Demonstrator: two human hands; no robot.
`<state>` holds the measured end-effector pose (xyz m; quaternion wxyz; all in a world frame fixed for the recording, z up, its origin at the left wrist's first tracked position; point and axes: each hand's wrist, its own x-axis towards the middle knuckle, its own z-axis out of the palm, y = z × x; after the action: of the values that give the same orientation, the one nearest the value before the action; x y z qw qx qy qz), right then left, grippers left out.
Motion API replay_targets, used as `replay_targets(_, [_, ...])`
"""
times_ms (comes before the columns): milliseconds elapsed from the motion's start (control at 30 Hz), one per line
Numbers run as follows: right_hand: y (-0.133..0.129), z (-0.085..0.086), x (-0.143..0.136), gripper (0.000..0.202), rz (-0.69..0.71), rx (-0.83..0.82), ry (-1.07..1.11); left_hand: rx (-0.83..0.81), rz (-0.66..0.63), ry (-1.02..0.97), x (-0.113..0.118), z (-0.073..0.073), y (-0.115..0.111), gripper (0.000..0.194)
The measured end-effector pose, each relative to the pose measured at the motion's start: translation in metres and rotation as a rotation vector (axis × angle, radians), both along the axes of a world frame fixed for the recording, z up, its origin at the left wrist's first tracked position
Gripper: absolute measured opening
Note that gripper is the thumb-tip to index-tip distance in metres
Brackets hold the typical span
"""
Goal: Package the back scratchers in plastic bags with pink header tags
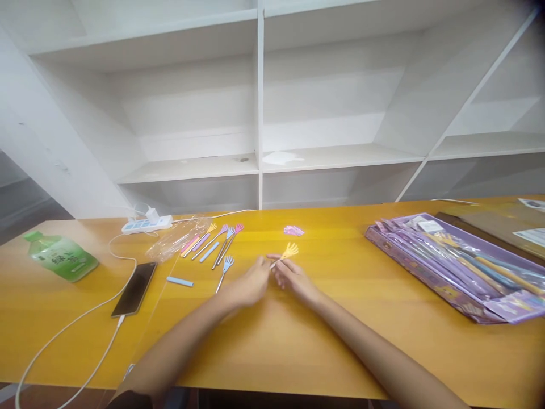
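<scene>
Gripping a yellow hand-headed scratcher (pixel 291 250) above the counter (pixel 276 352), a person's left hand (pixel 254 282) and right hand (pixel 297 279) are sitting close together, both clamping its metal rod, though blur is obscuring the exact hold of the left fingers. The single held piece is pointing away from the person and rightward, its long axis slanting from between the hands to a splayed head just beyond the right hand.

Left of the hands, four more scratchers are lying in a loose fan: one yellow-headed (pixel 212 227), one purple-headed (pixel 223 228), one blue-headed (pixel 230 233) and one pink-headed (pixel 239 228), all aiming away and slightly right. A fifth, a lone blue scratcher (pixel 229 262), is lying just beside the left forearm, pointing the same way. Two blue tubes are showing: one (pixel 209 252) is following the fan's slant, the other (pixel 179 282) is lying nearly crosswise, farther left.

Past the hands, small pink pieces (pixel 293 230) are overlapping too closely to count. Well left, one phone (pixel 134 289), one green bottle (pixel 62 255) and one power strip (pixel 147 225) are resting; well right, one purple tray (pixel 426 284) is holding wrapped scratchers (pixel 455 264), too jumbled to count.
</scene>
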<state>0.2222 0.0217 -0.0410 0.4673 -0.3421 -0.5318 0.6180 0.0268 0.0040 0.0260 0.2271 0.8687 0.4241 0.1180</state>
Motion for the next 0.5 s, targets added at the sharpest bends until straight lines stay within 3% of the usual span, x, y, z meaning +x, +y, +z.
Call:
replay_targets(100, [-0.006,-0.010,-0.013,0.051,-0.172,-0.051,0.168,0.001,-0.087,-0.099,0.010,-0.007,-0.010,0.047])
replay_targets(167, [-0.003,-0.012,-0.005,0.052,-0.277,-0.096,0.251,0.050,-0.047,-0.022,-0.007,0.000,0.005,0.043])
replay_targets(233, [0.004,-0.012,0.012,0.055,-0.378,-0.128,0.302,0.168,0.137,0.050,-0.045,0.016,0.037,0.036])
replay_targets(333, [0.014,-0.009,0.036,0.055,-0.457,-0.136,0.326,0.323,0.625,0.272,-0.125,0.039,0.089,0.037])
replay_targets(400, [0.018,-0.007,0.044,0.054,-0.481,-0.130,0.336,0.297,0.764,0.338,-0.174,0.046,0.113,0.043])
replay_targets(500, [0.020,-0.005,0.046,0.054,-0.508,-0.127,0.342,0.200,0.847,0.390,-0.225,0.040,0.126,0.052])
